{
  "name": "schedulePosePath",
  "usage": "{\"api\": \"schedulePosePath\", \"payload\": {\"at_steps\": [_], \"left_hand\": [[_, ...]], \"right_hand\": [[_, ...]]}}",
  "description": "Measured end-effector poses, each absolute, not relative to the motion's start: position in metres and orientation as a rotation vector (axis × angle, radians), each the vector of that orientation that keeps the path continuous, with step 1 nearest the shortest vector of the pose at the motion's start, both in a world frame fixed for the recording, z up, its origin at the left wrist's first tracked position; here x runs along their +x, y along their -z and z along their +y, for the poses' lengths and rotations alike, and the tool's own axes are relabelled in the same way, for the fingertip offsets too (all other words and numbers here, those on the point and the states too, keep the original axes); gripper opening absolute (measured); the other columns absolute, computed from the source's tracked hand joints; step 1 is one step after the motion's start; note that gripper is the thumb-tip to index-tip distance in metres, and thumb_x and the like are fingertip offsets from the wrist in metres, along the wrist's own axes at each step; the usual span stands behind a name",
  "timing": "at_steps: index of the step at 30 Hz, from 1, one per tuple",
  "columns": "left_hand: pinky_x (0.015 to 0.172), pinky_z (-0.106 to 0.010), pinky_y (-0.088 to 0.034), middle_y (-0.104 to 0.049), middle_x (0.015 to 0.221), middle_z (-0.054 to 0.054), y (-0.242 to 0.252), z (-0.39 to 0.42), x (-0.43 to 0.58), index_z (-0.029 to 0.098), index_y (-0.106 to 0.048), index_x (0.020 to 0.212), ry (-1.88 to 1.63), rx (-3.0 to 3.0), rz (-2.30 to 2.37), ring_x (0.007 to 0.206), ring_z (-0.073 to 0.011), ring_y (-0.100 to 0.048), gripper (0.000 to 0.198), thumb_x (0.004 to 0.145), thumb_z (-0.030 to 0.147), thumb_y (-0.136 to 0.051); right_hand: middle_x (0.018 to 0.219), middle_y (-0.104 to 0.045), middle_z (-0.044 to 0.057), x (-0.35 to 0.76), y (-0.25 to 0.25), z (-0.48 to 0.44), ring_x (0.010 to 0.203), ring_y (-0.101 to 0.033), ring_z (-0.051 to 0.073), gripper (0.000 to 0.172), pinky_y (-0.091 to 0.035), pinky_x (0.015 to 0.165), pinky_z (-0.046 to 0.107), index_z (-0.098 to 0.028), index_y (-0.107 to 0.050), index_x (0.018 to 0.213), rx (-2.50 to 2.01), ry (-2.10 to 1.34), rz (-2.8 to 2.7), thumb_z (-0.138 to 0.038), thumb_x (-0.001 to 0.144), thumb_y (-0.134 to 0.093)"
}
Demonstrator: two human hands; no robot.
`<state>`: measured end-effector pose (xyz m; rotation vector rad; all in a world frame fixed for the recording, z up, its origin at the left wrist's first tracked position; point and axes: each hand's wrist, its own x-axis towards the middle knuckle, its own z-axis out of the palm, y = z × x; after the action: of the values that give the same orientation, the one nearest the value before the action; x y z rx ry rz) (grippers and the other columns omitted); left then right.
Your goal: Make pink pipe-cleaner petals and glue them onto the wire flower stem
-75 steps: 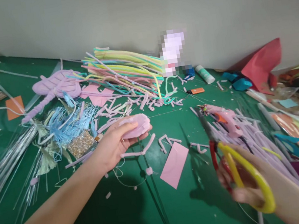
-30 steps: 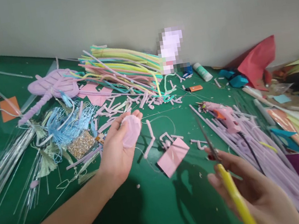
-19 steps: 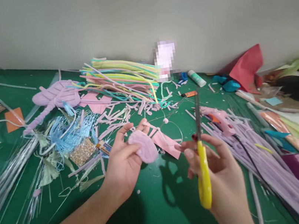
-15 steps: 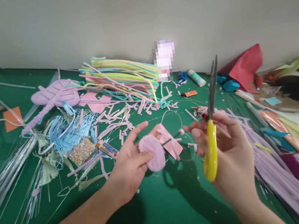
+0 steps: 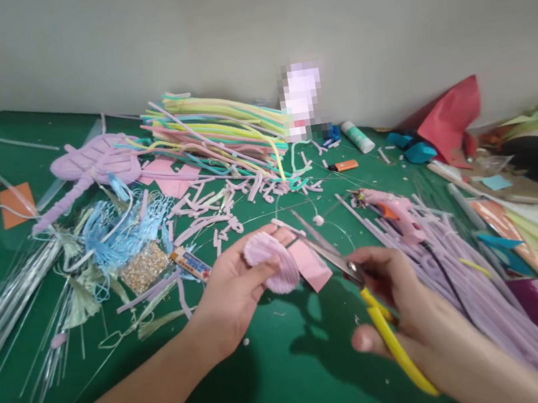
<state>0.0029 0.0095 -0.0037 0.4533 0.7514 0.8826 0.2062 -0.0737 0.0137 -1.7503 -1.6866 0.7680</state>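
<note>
My left hand (image 5: 226, 305) pinches a ribbed lilac oval piece (image 5: 286, 274), apparently made of chenille stems, between thumb and fingers above the table. Just right of that piece, a pink paper rectangle (image 5: 313, 269) shows; whether my left hand holds it or it lies below, I cannot tell. My right hand (image 5: 407, 295) grips scissors with yellow handles (image 5: 397, 347). Their blades are parted and point up and left, close to the right edge of the oval piece and over the pink paper. A thin looped thread with a small pale bead (image 5: 319, 219) lies behind the blades.
A pink glue gun (image 5: 397, 213) rests on lilac chenille stems (image 5: 469, 293) at right. Multicoloured stems (image 5: 223, 131) are piled at the back, with cut scraps (image 5: 203, 201) before them. Blue tassels (image 5: 121, 227) and a lilac stem-wrapped shape (image 5: 96, 163) lie left; an orange lighter (image 5: 343, 166) lies behind.
My right hand has turned the scissors from pointing upward to pointing left, and their blades have parted beside the oval piece. My left hand has tilted that piece slightly.
</note>
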Motion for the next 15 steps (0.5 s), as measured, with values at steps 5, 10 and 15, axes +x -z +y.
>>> {"api": "schedulePosePath", "payload": {"at_steps": [5, 10, 15], "left_hand": [[0.11, -0.031, -0.042, -0.062, 0.137, -0.007, 0.001, 0.009, 0.004, 0.017, -0.064, 0.121, -0.951, 0.375, 0.662, 0.133, -0.0212, -0.05, 0.049, 0.077, -0.005, -0.064], [0.11, -0.036, -0.042, -0.067, 0.129, -0.007, 0.008, 0.002, 0.005, 0.02, -0.066, 0.12, -0.813, 0.476, 0.603, 0.127, -0.0246, -0.056, 0.042, 0.081, 0.007, -0.07], [0.105, -0.042, -0.047, -0.066, 0.128, -0.009, 0.01, -0.001, 0.002, 0.023, -0.058, 0.131, -0.661, 0.712, 0.772, 0.119, -0.0276, -0.06, 0.057, 0.077, 0.024, -0.078]], "right_hand": [[0.083, -0.064, 0.001, 0.162, 0.012, -0.082, 0.056, -0.054, 0.011, 0.041, -0.038, 0.043, 0.021, -0.027, -0.048, 0.106, -1.543, -0.985, -0.927, -0.054, 0.082, -0.066], [0.084, -0.069, 0.003, 0.151, 0.001, -0.051, 0.061, -0.059, 0.012, 0.039, -0.036, 0.04, 0.018, -0.024, -0.052, 0.1, -1.448, -0.899, -0.788, -0.038, 0.074, -0.077], [0.079, -0.065, -0.002, 0.159, -0.006, -0.034, 0.058, -0.057, 0.01, 0.039, -0.04, 0.044, 0.018, -0.025, -0.054, 0.097, -1.399, -0.862, -0.821, -0.031, 0.069, -0.08]]}}
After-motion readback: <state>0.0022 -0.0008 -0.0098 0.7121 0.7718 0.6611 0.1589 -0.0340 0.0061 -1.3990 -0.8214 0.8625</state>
